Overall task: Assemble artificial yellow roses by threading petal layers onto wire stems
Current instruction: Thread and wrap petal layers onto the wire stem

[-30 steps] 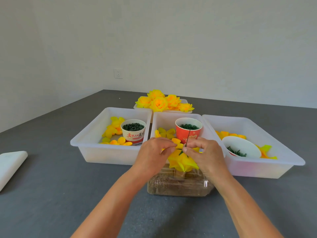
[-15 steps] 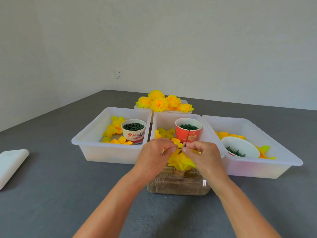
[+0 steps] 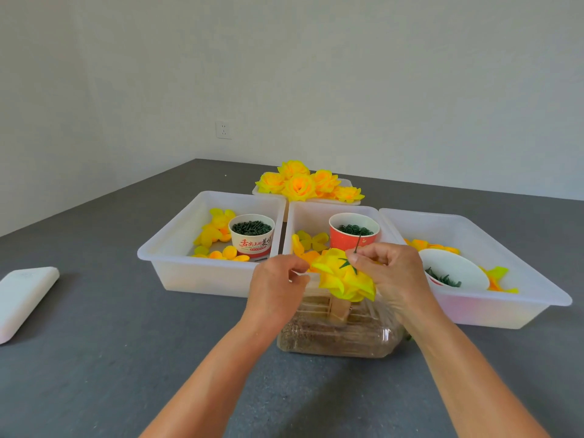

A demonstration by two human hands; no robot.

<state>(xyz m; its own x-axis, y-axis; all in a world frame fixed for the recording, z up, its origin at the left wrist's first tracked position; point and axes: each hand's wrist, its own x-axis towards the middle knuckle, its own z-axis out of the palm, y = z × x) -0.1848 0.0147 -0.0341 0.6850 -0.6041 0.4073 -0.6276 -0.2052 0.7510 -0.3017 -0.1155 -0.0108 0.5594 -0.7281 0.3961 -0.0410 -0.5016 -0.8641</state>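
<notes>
Pinching the thin wire stem (image 3: 357, 243) between thumb and forefinger, the right hand (image 3: 390, 273) is held above a clear plastic bottle (image 3: 338, 336) lying on the grey table (image 3: 126, 358). The yellow rose (image 3: 344, 279) is threaded on this stem, in front of the middle white tray (image 3: 311, 213). The left hand (image 3: 276, 286) is just beside the petals, its fingers curled, and something small and white is pinched at the fingertips.

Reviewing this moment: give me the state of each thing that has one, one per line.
Right hand: pinching the wire stem.
Left hand: fingers curled beside the flower; what it holds is unclear.
Half-built rose: threaded on the stem, above the clear bottle.
Red cup: upright, holding green rings.
White bowl: tilted in the right tray.
</notes>
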